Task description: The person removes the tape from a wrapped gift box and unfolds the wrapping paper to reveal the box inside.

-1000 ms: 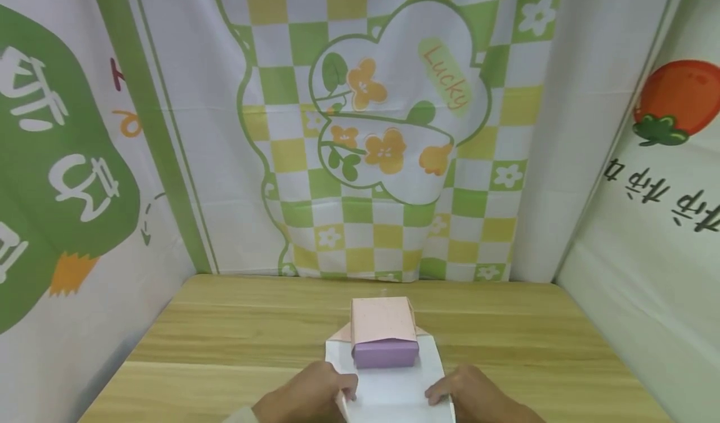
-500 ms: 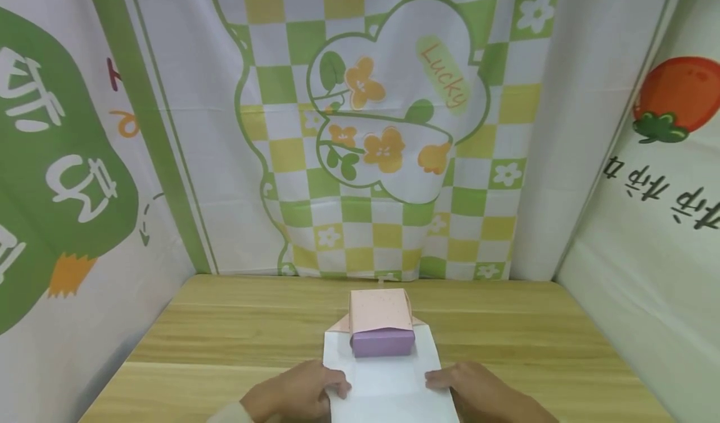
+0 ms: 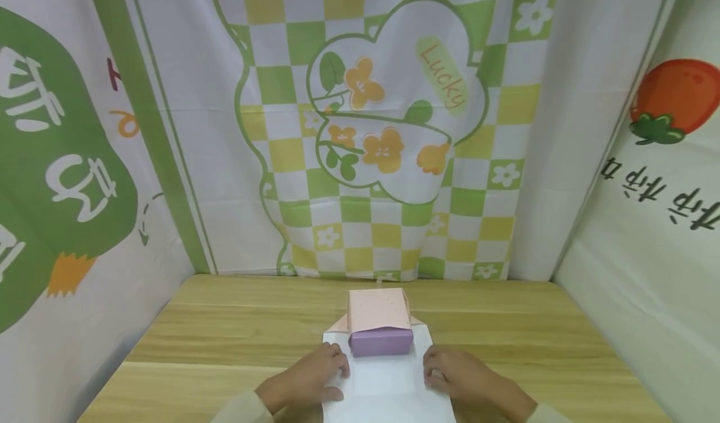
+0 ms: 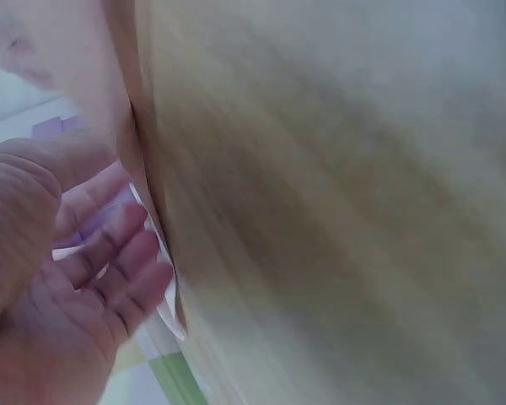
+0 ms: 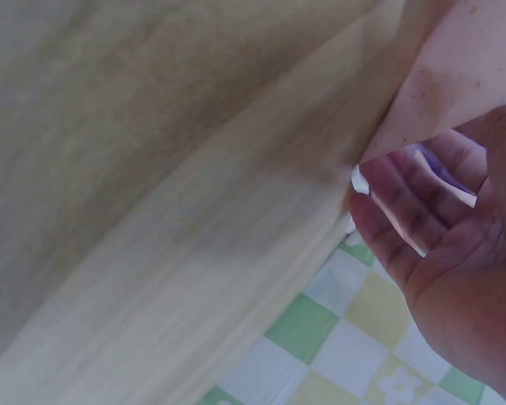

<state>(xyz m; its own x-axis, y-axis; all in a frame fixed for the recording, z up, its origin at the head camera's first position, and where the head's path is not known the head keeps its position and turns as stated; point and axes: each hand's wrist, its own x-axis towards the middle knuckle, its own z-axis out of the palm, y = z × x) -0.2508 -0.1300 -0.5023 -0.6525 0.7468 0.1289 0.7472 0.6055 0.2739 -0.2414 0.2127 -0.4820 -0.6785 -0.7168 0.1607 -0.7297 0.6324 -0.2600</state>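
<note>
A purple box sits near the far end of a sheet of wrapping paper, white on its upper face. The paper's pink speckled side is folded over the box top, leaving the purple front showing. My left hand rests at the paper's left edge, thumb and fingers apart, fingers loosely bent. At the right edge my right hand has its fingertips on the paper. In the right wrist view its fingers reach past the pink underside; in the left wrist view the fingers lie along the edge.
The wooden table carries the paper and box. Small pink corners of paper stick out beside the box. A checked green and yellow curtain hangs behind the table's back edge, with printed white cloth on both sides.
The box and paper have shifted slightly away from me. Both hands have eased their pinch on the paper edges and slid forward along them, nearer the box.
</note>
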